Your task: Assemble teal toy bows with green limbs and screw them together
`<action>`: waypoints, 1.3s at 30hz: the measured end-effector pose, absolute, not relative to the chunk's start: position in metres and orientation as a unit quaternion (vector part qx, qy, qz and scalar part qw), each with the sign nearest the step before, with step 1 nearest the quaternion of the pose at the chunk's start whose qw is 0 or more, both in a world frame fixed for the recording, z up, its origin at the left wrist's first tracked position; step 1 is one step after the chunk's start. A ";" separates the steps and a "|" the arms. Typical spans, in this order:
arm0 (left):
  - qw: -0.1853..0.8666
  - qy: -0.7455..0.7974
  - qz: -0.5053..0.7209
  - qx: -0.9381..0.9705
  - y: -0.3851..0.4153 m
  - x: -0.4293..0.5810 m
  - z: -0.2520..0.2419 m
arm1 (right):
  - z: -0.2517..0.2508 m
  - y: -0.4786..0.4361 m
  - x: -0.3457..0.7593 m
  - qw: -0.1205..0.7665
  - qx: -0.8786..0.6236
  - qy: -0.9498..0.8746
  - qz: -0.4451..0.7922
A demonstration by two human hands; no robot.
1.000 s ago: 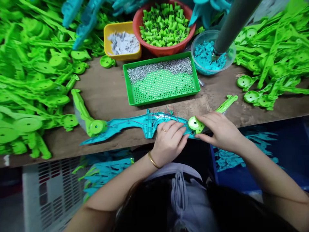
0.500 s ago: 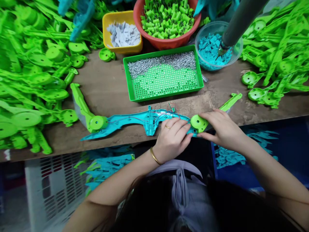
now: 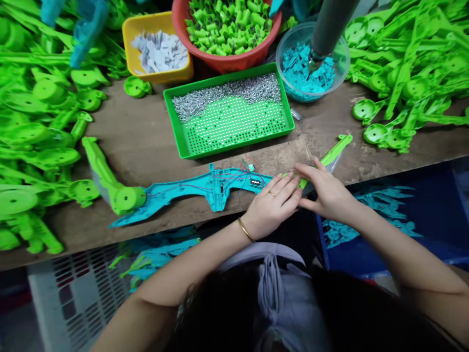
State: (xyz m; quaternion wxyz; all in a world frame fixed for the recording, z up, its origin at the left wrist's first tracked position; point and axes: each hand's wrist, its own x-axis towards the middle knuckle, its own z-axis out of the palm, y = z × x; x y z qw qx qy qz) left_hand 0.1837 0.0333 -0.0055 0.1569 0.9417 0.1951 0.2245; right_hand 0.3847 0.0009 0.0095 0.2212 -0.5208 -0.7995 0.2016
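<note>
A long teal plastic shell (image 3: 190, 188) with thin red wires lies along the front edge of the wooden bench (image 3: 146, 142). A green limb piece (image 3: 110, 181) is fitted to its left end. My left hand (image 3: 273, 208) presses down on the right end of the shell, fingers together and flat over the round green piece there. My right hand (image 3: 328, 193) lies beside it, fingers pressed on the same green limb piece (image 3: 335, 149), whose narrow arm sticks out to the upper right. The round disc of that piece is hidden under my hands.
A green tray of small metal screws (image 3: 230, 115) sits behind the shell. Behind it stand a yellow tub of white bits (image 3: 157, 49), a red bowl of green tubes (image 3: 227, 29) and a clear bowl of teal parts (image 3: 308, 73), under a hanging grey tool (image 3: 330, 24). Green limb pieces (image 3: 40, 122) pile up at both sides.
Both hands have closed over the round green disc, which showed between them before. My left hand slid right along the shell, uncovering the wires and a small metal part.
</note>
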 end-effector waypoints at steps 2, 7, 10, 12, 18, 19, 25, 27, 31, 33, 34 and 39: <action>0.156 0.190 0.247 0.937 0.033 0.184 -0.010 | 0.007 -0.001 0.384 0.226 -0.523 -0.795 0.207; 0.134 0.182 0.255 0.940 0.035 0.184 -0.008 | 0.020 0.006 0.401 0.224 -0.526 -0.780 0.255; 0.118 0.176 0.246 0.946 0.038 0.184 -0.003 | 0.024 0.021 0.433 0.251 -0.671 -0.678 0.165; 0.113 0.175 0.246 0.947 0.039 0.184 -0.001 | 0.019 0.032 0.454 0.238 -0.758 -0.598 0.107; 0.108 0.189 0.228 0.949 0.031 0.181 -0.005 | 0.002 0.042 0.471 0.208 -0.799 -0.544 0.150; 0.100 0.194 0.227 0.949 0.029 0.180 -0.006 | 0.002 0.041 0.470 0.215 -0.800 -0.540 0.148; 0.061 0.184 0.249 0.949 0.028 0.180 -0.013 | 0.008 0.041 0.467 0.220 -0.798 -0.544 0.136; 0.058 0.176 0.262 0.947 0.031 0.181 -0.015 | 0.010 0.043 0.469 0.219 -0.798 -0.542 0.144; 0.050 0.166 0.269 0.947 0.033 0.179 -0.019 | 0.017 0.046 0.473 0.271 -0.790 -0.493 0.244; 0.051 0.167 0.272 0.946 0.030 0.177 -0.017 | 0.021 0.047 0.474 0.358 -0.752 -0.419 0.363; 0.052 0.170 0.273 0.945 0.029 0.177 -0.015 | 0.022 0.047 0.474 0.403 -0.722 -0.375 0.418; 0.137 0.227 0.256 0.930 0.034 0.198 0.022 | 0.025 0.045 0.467 0.522 -0.642 -0.282 0.486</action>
